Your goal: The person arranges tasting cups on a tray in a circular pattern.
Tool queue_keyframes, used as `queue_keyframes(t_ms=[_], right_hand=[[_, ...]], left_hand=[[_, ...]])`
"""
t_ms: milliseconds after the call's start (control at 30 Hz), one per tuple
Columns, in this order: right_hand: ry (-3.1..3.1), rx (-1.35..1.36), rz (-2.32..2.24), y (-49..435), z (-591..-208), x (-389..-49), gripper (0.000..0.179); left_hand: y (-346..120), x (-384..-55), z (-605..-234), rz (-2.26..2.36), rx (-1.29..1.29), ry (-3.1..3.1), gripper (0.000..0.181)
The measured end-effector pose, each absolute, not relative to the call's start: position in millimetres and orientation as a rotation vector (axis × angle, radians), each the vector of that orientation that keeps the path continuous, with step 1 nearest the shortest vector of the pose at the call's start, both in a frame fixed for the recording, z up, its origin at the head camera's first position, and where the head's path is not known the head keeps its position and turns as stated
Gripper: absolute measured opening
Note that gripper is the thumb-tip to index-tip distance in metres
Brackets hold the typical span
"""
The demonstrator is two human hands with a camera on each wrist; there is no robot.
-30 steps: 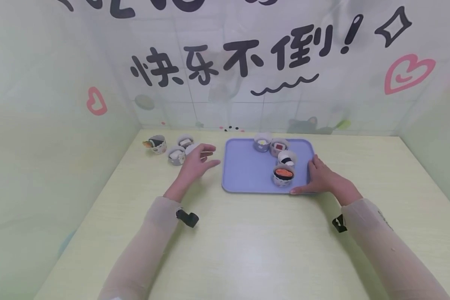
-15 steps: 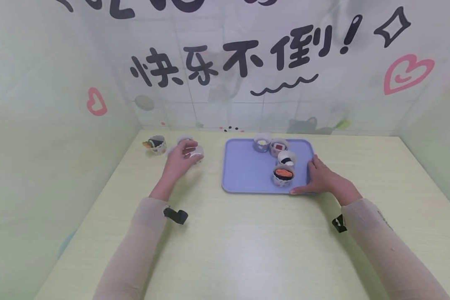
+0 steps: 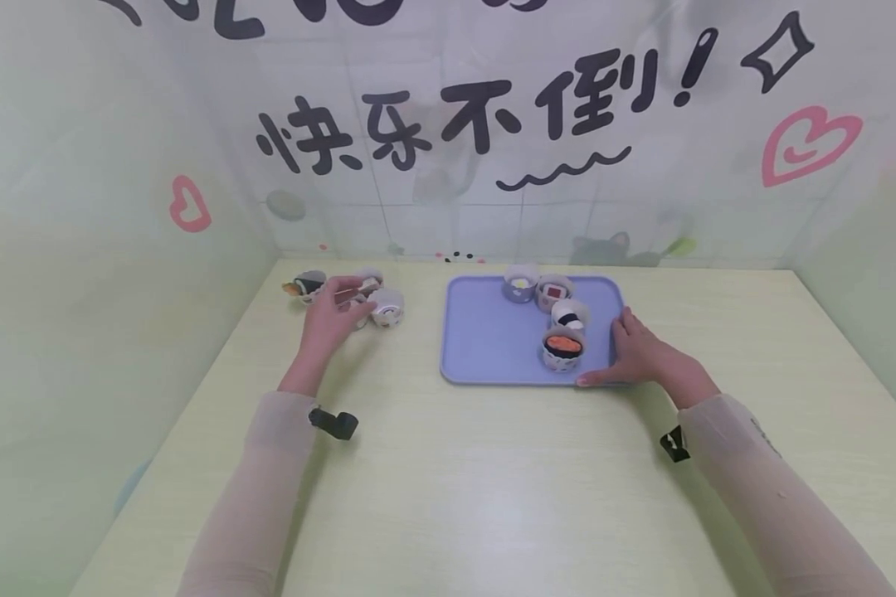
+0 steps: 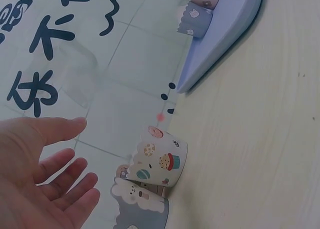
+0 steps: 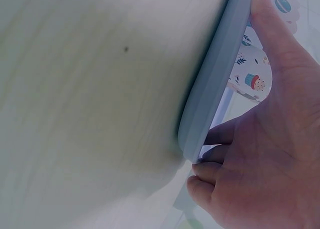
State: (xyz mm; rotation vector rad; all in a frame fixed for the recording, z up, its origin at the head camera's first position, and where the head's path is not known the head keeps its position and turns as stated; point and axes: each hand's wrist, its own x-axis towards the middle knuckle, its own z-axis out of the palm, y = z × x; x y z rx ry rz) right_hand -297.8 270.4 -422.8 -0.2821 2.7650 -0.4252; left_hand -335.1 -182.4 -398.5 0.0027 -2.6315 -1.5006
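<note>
My left hand (image 3: 327, 323) hovers at the group of paper cups on the left, thumb and fingers apart with nothing between them. Nearest it stand a white cup with cupcake prints (image 4: 159, 159), a grey cup with a bear print (image 4: 141, 204) and a cup with a pale piece (image 3: 369, 283) behind. The hand partly covers the grey cup in the head view. My right hand (image 3: 645, 352) holds the blue tray (image 3: 485, 332) by its near right corner, thumb at the front rim and fingers at the right rim.
On the tray stand cups of toy sushi: an orange-topped one (image 3: 563, 348), a black-banded one (image 3: 570, 317), a red-centred one (image 3: 554, 292) and a yellow-centred one (image 3: 520, 284). At far left is a cup with a black-wrapped roll (image 3: 309, 286). A printed curtain (image 3: 448, 224) hangs behind.
My left hand has moved left across the cups, from between them and the tray to their left side. The white cup has come into view. My right hand and the tray stay put.
</note>
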Motion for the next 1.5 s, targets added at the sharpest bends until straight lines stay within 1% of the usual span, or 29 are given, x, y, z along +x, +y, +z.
queue_keyframes(t_ms=[467,600,1133,1500], right_hand=[[2.764,-0.287,-0.440,270.6,-422.9,-297.4,0.139],[2.767,-0.281,-0.437,271.1,-423.7,-297.8,0.140],[2.779,-0.305,-0.438,272.0,-424.1,-298.7,0.139],[2.762,-0.271,-0.426,271.0,-422.6,-299.0,0.140]], left_hand=[[-199.6,-340.2,-409.1,-1.495,0.114,-2.578,0.058],[-201.5,-341.2,-413.0,-1.450,0.128,-2.580,0.059],[-203.1,-348.8,-425.2,-1.446,0.287,-2.627,0.072],[-202.4,-354.1,-432.2,-1.434,0.304,-2.651,0.070]])
